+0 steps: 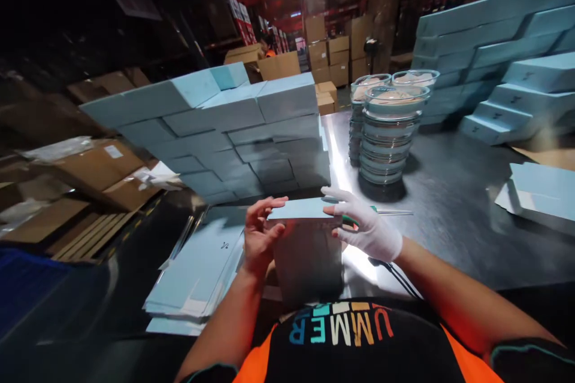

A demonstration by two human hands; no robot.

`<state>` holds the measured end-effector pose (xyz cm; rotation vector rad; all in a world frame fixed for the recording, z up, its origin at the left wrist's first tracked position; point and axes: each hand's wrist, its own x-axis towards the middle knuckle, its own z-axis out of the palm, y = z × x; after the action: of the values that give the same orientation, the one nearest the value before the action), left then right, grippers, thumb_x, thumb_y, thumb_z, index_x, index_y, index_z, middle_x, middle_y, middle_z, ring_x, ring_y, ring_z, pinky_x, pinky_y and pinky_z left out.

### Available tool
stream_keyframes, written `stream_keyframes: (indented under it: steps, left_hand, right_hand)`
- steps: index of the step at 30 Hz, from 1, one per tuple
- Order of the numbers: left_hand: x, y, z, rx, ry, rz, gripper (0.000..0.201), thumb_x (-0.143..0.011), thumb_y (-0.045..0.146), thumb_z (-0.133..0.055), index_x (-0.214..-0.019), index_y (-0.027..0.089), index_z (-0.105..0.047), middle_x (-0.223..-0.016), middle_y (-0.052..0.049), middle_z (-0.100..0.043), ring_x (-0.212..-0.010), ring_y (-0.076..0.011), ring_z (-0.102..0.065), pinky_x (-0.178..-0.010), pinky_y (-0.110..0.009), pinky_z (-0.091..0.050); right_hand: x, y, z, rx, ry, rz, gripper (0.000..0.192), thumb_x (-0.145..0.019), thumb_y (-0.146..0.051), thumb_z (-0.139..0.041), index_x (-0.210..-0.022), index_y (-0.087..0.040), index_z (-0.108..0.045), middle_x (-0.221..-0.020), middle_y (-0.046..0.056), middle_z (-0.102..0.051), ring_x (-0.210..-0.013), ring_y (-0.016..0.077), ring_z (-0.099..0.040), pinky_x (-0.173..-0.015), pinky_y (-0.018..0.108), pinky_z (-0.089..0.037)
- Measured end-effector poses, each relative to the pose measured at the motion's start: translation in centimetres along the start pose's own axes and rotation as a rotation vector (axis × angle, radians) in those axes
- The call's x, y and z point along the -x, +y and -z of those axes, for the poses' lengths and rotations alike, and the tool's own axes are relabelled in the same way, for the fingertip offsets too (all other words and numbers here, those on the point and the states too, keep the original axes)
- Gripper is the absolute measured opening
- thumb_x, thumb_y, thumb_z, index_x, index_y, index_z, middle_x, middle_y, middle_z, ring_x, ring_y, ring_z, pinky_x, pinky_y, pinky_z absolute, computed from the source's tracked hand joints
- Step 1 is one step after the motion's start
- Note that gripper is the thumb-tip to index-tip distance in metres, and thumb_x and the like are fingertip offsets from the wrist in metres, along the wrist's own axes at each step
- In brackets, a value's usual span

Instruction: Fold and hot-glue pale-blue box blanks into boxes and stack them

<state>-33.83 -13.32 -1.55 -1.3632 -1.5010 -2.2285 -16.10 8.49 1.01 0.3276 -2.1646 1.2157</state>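
Note:
A pale blue-white carton (308,257) stands upright close to my chest, its narrow light-blue side (299,209) facing up. My left hand (262,230) is bare and grips the carton's left upper corner, thumb on the near face and fingers over the top edge. On the opposite corner, my right hand (366,224) holds it between thumb and fingers. That hand wears a white glove with some fingertips exposed. Partly hidden behind the glove lies a tool with green handles and a thin metal end (398,212). Flat pale-blue cartons (202,260) are stacked left of my left hand.
A wall of stacked pale-blue boxes (274,149) rises straight ahead. Round clear containers (384,143) stand in piles on the dark metal table (453,203). More boxes (498,105) and a pale-blue carton (545,191) are on the right. Brown cardboard boxes (99,167) sit at left.

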Motion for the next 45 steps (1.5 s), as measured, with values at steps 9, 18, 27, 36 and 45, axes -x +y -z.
stream_keyframes:
  steps: [9, 18, 27, 36, 45]
  left_hand:
    - [-5.3, 7.3, 2.5, -0.769, -0.681, -0.267, 0.073, -0.084, 0.043, -0.095, -0.152, 0.033, -0.07, -0.146, -0.015, -0.076, -0.134, -0.0397, -0.072, -0.114, -0.056, -0.059]
    - [-4.0, 6.0, 9.1, -0.53, 0.237, 0.13, 0.113, -0.061, 0.04, -0.106, -0.163, 0.042, -0.055, -0.129, -0.001, -0.077, -0.103, -0.0258, -0.074, -0.093, -0.042, -0.066]
    - [1.4, 0.6, 6.7, -0.28, 0.218, 0.562, 0.095, -0.056, 0.026, -0.101, -0.143, 0.03, -0.062, -0.131, -0.008, -0.074, -0.105, -0.0251, -0.076, -0.084, -0.03, -0.064]
    - [3.9, -2.9, 2.8, -0.098, 0.207, 0.608, 0.105, -0.059, 0.031, -0.103, -0.149, 0.03, -0.049, -0.12, -0.007, -0.075, -0.093, -0.0234, -0.079, -0.079, -0.032, -0.065]
    - [9.8, -5.8, 1.2, -0.329, -0.173, 0.559, 0.083, -0.059, 0.026, -0.094, -0.136, 0.021, -0.063, -0.142, -0.017, -0.067, -0.13, -0.0362, -0.072, -0.113, -0.051, -0.059]
  right_hand:
    - [-3.9, -2.7, -2.8, 0.439, -0.097, 0.466, 0.03, -0.104, -0.036, -0.07, -0.132, -0.025, -0.073, -0.147, 0.018, -0.072, -0.125, 0.0311, -0.074, -0.106, 0.052, -0.064]
    - [-13.9, 2.9, 19.7, 0.635, 0.546, -0.275, 0.026, -0.089, -0.019, -0.075, -0.106, 0.0, -0.076, -0.175, 0.022, -0.048, -0.175, 0.0332, -0.017, -0.121, 0.045, -0.044]
    - [-13.6, 0.3, 22.4, 0.693, 0.537, -0.177, 0.036, -0.091, 0.002, -0.053, -0.057, -0.008, -0.05, -0.092, -0.002, -0.083, -0.13, 0.0061, -0.072, -0.09, 0.008, -0.041]
    - [-10.7, -10.0, 14.8, 0.856, 0.131, -0.121, 0.024, -0.101, -0.021, -0.068, -0.079, -0.018, -0.075, -0.073, -0.004, -0.066, -0.085, 0.0123, -0.072, -0.091, 0.03, -0.059]
    - [-6.8, -8.9, 4.0, 0.756, -0.011, 0.401, 0.015, -0.104, -0.024, -0.069, -0.115, -0.02, -0.079, -0.11, 0.013, -0.081, -0.1, 0.0271, -0.074, -0.092, 0.044, -0.06]
